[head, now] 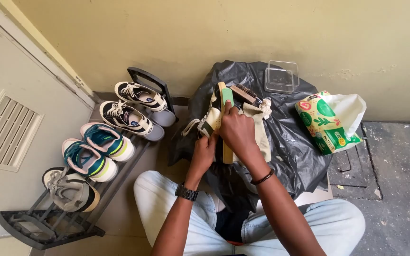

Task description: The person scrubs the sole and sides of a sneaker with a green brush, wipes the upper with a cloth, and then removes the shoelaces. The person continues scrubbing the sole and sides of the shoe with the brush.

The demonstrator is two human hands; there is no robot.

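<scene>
A canvas shoe [213, 118] in cream with dark trim stands on its side over a black plastic sheet [295, 147] spread in front of the seated person, its tan sole edge turned up and a pale lace hanging off to the left. A green pad [227, 96] sits against the upper end of the sole.

The right hand [238, 132] comes in from the lower right, forearm angled up and to the left, and lies over the top of the shoe with its fingers [228, 110] pressed together, the tips against the green pad. A dark bracelet circles that wrist. The left hand [205, 150] rises from below, wrist bent and wearing a black watch, its fingers curled round the lower side of the shoe; how tightly they close cannot be told.

The plastic sheet is glossy and crumpled into folds. On it, just beyond the shoe, lie a wooden brush [246, 93] with dark bristles and a crumpled white cloth [265, 107]. A clear square plastic lid [282, 76] rests at the sheet's far edge, and a printed paper bag [327, 122] in green and yellow lies to the right. On the left a dark slatted shoe rack [48, 223] holds sneakers in rows beside a pale door with a vent. The floor on the right is rough grey concrete.
</scene>
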